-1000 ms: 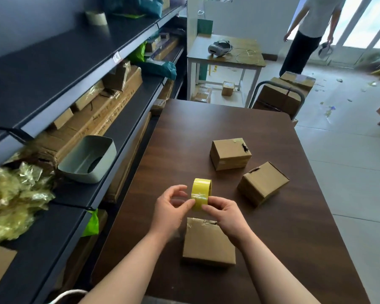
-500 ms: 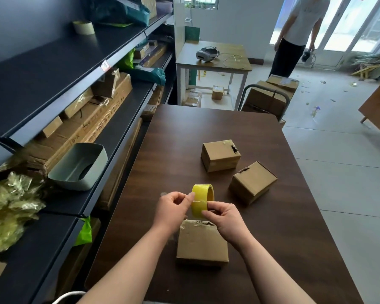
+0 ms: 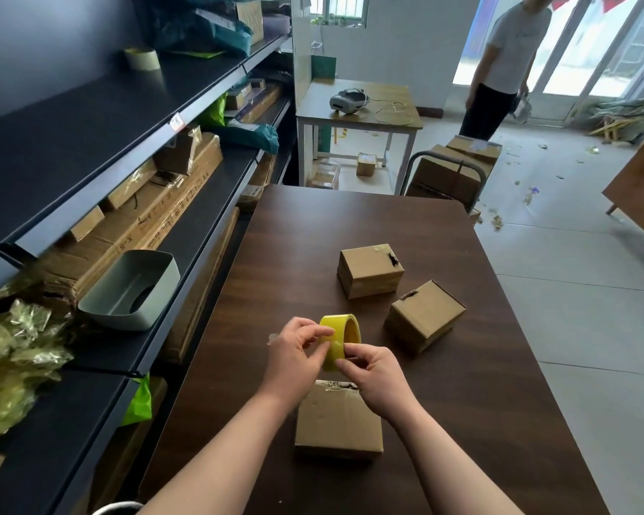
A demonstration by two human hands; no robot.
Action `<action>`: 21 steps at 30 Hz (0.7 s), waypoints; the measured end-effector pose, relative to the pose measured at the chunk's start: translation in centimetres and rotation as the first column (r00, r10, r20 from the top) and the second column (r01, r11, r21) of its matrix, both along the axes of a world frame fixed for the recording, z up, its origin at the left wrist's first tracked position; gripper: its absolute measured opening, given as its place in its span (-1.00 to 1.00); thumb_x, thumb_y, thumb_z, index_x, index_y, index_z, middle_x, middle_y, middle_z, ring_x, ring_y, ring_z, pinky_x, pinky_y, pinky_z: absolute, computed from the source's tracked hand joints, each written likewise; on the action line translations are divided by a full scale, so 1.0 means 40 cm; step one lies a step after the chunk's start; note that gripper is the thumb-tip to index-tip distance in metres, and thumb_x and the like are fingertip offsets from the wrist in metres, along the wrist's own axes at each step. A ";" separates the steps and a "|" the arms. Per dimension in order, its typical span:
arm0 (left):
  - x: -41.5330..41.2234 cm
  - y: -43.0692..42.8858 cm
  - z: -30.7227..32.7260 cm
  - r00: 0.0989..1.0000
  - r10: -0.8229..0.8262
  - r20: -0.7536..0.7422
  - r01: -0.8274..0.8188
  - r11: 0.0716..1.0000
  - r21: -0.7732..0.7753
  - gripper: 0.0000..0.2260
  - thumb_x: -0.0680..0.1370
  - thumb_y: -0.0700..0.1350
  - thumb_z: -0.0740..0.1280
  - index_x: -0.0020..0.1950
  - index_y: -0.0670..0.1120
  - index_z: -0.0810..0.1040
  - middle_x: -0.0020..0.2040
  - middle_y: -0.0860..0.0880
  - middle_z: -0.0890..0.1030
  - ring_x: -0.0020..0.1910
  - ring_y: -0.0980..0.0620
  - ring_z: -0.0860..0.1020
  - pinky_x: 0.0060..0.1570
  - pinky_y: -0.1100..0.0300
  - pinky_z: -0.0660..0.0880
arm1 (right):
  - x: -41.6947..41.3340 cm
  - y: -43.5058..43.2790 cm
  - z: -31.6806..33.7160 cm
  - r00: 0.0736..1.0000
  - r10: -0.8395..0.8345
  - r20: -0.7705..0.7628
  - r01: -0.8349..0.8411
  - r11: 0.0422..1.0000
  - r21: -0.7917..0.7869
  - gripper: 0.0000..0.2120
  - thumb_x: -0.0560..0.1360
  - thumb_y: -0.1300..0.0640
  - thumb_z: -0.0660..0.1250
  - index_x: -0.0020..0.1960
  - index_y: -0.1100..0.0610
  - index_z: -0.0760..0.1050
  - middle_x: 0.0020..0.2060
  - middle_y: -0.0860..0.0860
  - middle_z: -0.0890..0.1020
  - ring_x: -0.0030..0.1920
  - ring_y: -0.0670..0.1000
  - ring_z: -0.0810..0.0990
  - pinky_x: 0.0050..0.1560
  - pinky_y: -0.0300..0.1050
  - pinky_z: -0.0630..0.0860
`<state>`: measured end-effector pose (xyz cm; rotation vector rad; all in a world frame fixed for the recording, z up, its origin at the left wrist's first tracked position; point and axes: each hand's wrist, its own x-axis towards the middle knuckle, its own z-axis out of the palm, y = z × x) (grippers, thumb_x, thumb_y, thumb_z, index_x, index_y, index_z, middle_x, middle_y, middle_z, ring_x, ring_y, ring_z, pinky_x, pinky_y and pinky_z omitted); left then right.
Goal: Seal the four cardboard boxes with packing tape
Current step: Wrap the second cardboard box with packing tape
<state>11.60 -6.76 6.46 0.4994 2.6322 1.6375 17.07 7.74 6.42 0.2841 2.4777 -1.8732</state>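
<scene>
Head view, catching one small change over the last second: closing the left hand [image 3: 298, 351], earlier spread loose beside the yellow tape roll [image 3: 344, 334], onto the roll's outer face, thumb and forefinger now pinching there and seemingly picking at the free end. Keeping the right hand [image 3: 372, 377] where it was, fingers [image 3: 350, 360] curled round the roll's lower edge, holding it upright in the air just above the far end of the nearest box [image 3: 337, 421]. Possibly lifting a pale scrap of film beyond the left knuckles, though too blurred to be sure. Judging from this: only starting the tape end, not yet drawing a strip, not yet sealing this box.

Looking out across a pale tiled floor [image 3: 573, 291] littered with scraps, toward a bright doorway and a person [image 3: 506, 65] standing by it. Passing dark shelving [image 3: 90, 117] down the left side, loaded with flat cartons, crumpled cellophane [image 3: 12, 362], a grey-green bin [image 3: 131, 291] and, higher up, a pale roll [image 3: 142, 58]. Working at a dark wood-grain worktop [image 3: 480, 403], with a small table [image 3: 357, 117] and a trolley [image 3: 447, 176] of cartons beyond its far end. Counting only three boxes on it: the nearest under the hands, a second box [image 3: 369, 271] lying square farther out, a third box [image 3: 422, 315] turned at an angle near it, not touching. Not finding the fourth.
</scene>
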 end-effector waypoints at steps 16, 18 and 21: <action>-0.004 0.022 0.023 0.991 0.012 0.130 0.003 0.993 -0.119 -0.89 0.60 -0.11 0.28 -0.10 -0.09 0.53 -0.18 -0.01 0.59 -0.17 0.03 0.55 -0.19 0.17 0.52 | -0.018 0.097 0.007 0.993 0.118 0.005 -0.110 0.911 0.398 -0.86 0.55 -0.02 0.34 -0.10 0.04 0.54 -0.30 -0.09 0.57 -0.29 -0.11 0.49 -0.20 -0.11 0.46; 0.006 0.030 0.022 0.982 0.021 0.189 -0.008 0.998 -0.067 -0.89 0.61 -0.12 0.26 -0.09 -0.08 0.51 -0.19 -0.04 0.60 -0.18 0.00 0.58 -0.15 0.08 0.58 | -0.012 0.112 0.018 0.996 0.093 0.012 -0.091 0.918 0.386 -0.79 0.53 -0.07 0.36 -0.14 0.06 0.55 -0.33 -0.08 0.56 -0.32 -0.11 0.47 -0.25 -0.15 0.44; 0.009 0.047 0.027 0.963 0.037 0.265 -0.032 0.999 -0.023 -0.88 0.63 -0.13 0.24 -0.04 -0.15 0.50 -0.22 -0.06 0.59 -0.29 0.04 0.58 -0.25 0.22 0.56 | -0.006 0.120 0.034 0.999 0.026 0.027 -0.033 0.945 0.326 -0.72 0.48 -0.13 0.40 -0.18 0.09 0.57 -0.32 -0.01 0.61 -0.30 -0.07 0.54 -0.27 -0.13 0.50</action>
